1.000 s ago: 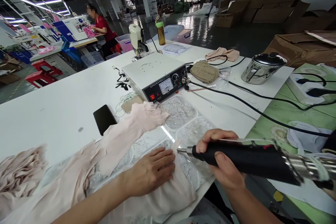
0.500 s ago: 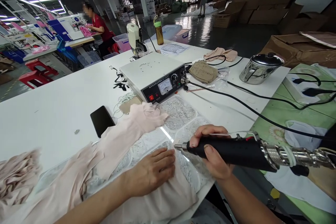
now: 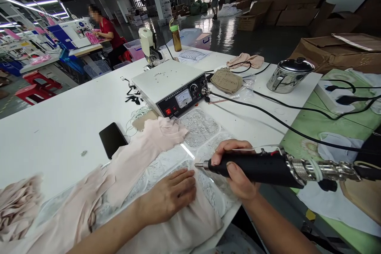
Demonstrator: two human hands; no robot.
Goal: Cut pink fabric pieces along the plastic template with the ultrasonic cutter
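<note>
My right hand is wrapped round a black ultrasonic handpiece, held nearly level with its metal tip pointing left. That tip is close to the fingertips of my left hand; whether it touches the cloth is hard to see. My left hand lies with fingers stretched out on thin pale pink fabric, pressing it onto a clear, scratched template sheet. More pink fabric pieces lie across the sheet, and a crumpled pile sits at the far left.
A control box with a meter stands behind the sheet, its black cable running right. A phone, brown card patterns, a steel mug and a bottle are on the white table. A person in red sits at a sewing machine.
The whole view has shifted slightly, so things appear a little further left. Both hands keep nearly the same place on the fabric, and the handpiece tip stays by my left fingertips.
</note>
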